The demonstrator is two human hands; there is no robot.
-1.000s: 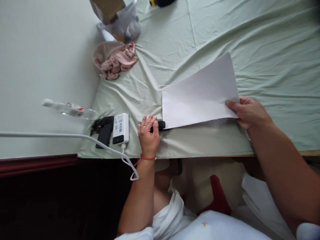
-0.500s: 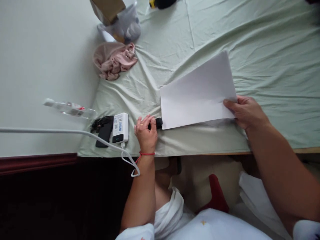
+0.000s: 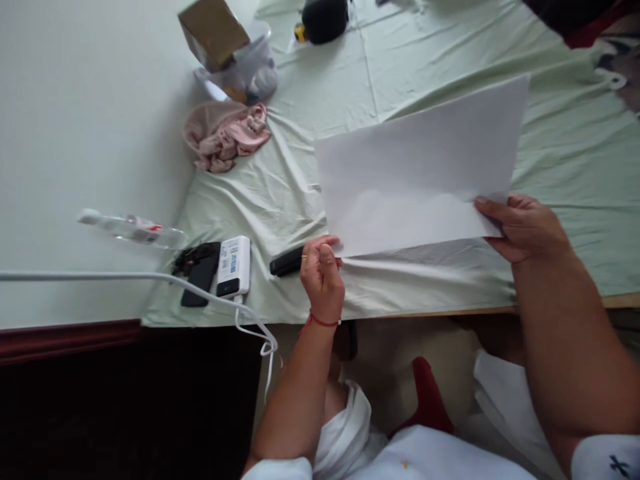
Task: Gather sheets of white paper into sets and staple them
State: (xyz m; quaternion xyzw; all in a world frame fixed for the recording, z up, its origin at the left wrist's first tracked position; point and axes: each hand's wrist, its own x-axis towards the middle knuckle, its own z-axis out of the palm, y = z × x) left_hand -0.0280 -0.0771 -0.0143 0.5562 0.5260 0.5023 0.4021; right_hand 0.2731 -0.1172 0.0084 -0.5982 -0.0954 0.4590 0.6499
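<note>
White paper (image 3: 420, 173) is raised at a slant over the pale green sheet. My right hand (image 3: 530, 227) pinches its lower right part, thumb on top. At the paper's lower left corner is my left hand (image 3: 323, 273), fingers closed near the edge; whether they grip the paper is unclear. A black stapler-like object (image 3: 287, 261) lies on the sheet just left of my left hand, its right end hidden behind the fingers.
Left of my hands lie a white power bank (image 3: 234, 265) with a cable, a black phone (image 3: 201, 283) and a plastic bottle (image 3: 135, 229). Farther back are pink cloth (image 3: 227, 137), a cardboard box (image 3: 213, 33) and a black case (image 3: 325, 20).
My left hand has let go of the black object and moved right to the paper's corner. The paper and my right hand have shifted right, and the paper is lifted and more spread out.
</note>
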